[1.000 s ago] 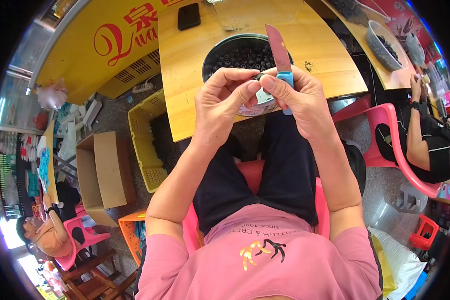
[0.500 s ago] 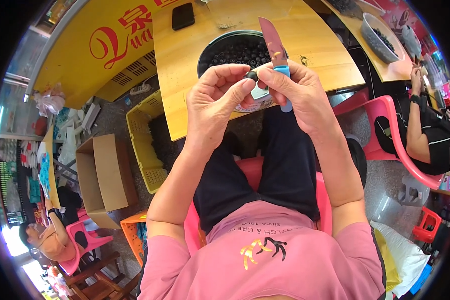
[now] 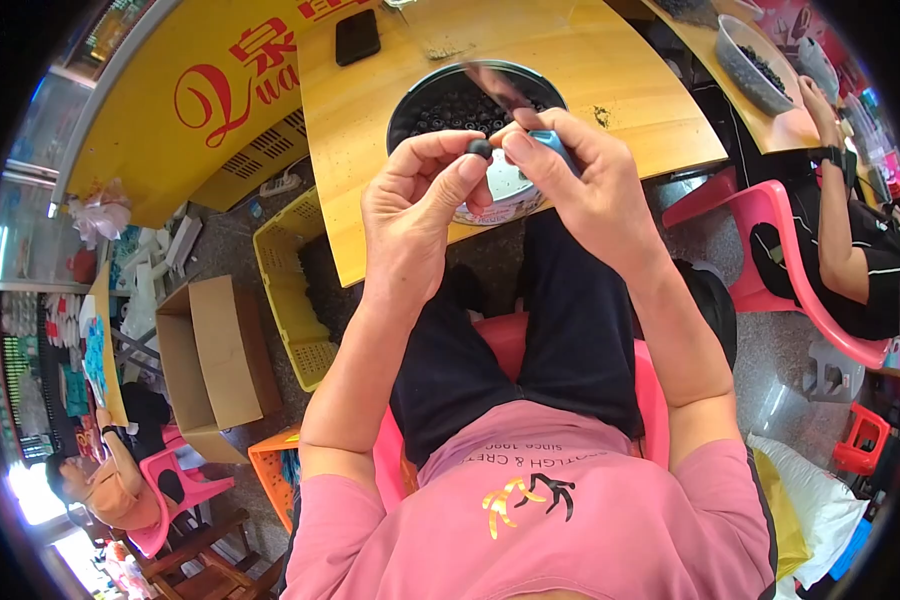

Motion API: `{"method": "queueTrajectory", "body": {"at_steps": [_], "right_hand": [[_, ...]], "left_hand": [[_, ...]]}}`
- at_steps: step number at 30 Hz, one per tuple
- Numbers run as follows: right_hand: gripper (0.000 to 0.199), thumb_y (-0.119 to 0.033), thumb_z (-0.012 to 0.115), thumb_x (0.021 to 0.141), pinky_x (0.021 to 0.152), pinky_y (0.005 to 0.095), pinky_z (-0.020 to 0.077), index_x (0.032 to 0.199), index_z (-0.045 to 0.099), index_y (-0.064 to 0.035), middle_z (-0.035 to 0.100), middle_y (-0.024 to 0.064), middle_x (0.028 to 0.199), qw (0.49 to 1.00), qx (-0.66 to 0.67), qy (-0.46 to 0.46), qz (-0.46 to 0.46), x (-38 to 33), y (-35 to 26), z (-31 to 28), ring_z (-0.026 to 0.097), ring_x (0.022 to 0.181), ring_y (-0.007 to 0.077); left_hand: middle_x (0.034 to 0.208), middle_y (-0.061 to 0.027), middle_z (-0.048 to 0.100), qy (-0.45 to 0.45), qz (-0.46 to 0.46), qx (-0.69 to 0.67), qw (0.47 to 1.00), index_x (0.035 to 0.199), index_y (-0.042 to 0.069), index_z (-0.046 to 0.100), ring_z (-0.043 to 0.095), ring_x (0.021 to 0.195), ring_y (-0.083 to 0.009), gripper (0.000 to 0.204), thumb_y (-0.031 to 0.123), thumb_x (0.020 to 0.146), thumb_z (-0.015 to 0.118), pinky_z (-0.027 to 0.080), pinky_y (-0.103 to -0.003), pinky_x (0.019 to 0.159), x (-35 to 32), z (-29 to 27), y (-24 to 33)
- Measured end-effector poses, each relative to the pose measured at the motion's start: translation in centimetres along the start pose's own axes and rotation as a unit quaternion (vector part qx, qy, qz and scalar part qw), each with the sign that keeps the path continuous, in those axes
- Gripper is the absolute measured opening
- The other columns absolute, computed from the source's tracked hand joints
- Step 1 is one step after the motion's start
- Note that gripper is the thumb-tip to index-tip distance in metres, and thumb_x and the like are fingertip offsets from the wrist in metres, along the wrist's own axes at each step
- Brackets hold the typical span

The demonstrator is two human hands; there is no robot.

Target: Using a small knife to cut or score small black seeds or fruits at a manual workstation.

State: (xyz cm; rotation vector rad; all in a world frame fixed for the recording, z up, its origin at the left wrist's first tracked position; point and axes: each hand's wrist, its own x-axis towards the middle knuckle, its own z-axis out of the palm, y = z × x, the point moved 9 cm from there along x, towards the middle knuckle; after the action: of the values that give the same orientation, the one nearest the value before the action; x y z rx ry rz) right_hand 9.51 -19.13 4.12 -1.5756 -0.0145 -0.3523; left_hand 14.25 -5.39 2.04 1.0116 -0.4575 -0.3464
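Note:
My left hand (image 3: 415, 200) pinches a small dark round piece (image 3: 480, 148) between thumb and fingertips; its exact kind I cannot make out. Wrapped around the blue handle of a knife (image 3: 553, 148) is my right hand (image 3: 595, 180), its thumb tip close to that piece. The knife's blade is smeared by motion and slants up to the left. Both hands are over the near side of a round bowl (image 3: 396, 118), which holds many similar dark round pieces (image 3: 450, 112). The hands partly hide the bowl's front.
The bowl stands at the near edge of a wooden table (image 3: 340, 150), with a black phone (image 3: 358, 38) farther left. Below left are a yellow crate (image 3: 282, 270) and a cardboard box (image 3: 220, 350). Two other people sit nearby; a translucent tub (image 3: 745, 65) stands on the right-hand table.
The knife has swung from nearly upright to slanting left. My left hand has shifted slightly left with the dark piece, and the two hands' fingertips are a little farther apart.

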Motion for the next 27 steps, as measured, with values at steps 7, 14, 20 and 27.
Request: {"method": "queueTrajectory", "body": {"at_steps": [7,14,20,27], "right_hand": [[0.016,-0.009,0.067,0.087,0.061,0.0263,0.0491,0.101,0.066,0.0003,0.063,0.0104,0.090,0.917,-0.311,-0.002,-0.251,-1.4,-3.7,0.8,0.063,0.075,0.0187],[0.018,-0.006,0.068,0.085,0.057,0.0283,0.0500,0.102,0.067,-0.0022,0.062,0.0106,0.088,0.889,-0.347,0.008,-0.300,-1.5,-3.9,0.9,0.063,0.073,0.0207],[0.016,-0.007,0.067,0.086,0.058,0.0297,0.0495,0.101,0.068,-0.0020,0.064,0.0118,0.089,0.865,-0.416,0.048,-0.277,-0.2,-3.1,-0.4,0.064,0.072,0.0199],[0.016,-0.010,0.066,0.090,0.066,0.0246,0.0471,0.100,0.069,0.0020,0.064,0.0079,0.086,0.913,-0.330,0.151,-0.186,0.4,-2.4,-5.6,0.061,0.075,0.0122]], "left_hand": [[0.090,-0.0048,0.062,-0.009,-0.011,-0.038,0.999,0.108,-0.001,0.060,0.057,0.075,-0.0100,0.020,0.007,0.090,0.066,0.046,-0.023,0.069,0.1,-0.1,0.1],[0.088,-0.0059,0.063,-0.024,0.002,-0.015,1.000,0.107,-0.001,0.060,0.058,0.074,-0.0106,0.020,0.008,0.090,0.066,0.047,-0.023,0.068,0.0,-0.3,0.3],[0.088,-0.0084,0.065,-0.036,-0.027,-0.004,0.999,0.103,-0.002,0.061,0.061,0.070,-0.0126,0.016,0.004,0.089,0.066,0.049,-0.024,0.064,-1.3,-0.3,1.2],[0.085,-0.0039,0.065,0.179,0.038,0.303,0.935,0.103,-0.001,0.063,0.058,0.070,-0.0091,0.017,0.004,0.087,0.067,0.047,-0.022,0.065,-4.2,-14.1,5.3]]}}
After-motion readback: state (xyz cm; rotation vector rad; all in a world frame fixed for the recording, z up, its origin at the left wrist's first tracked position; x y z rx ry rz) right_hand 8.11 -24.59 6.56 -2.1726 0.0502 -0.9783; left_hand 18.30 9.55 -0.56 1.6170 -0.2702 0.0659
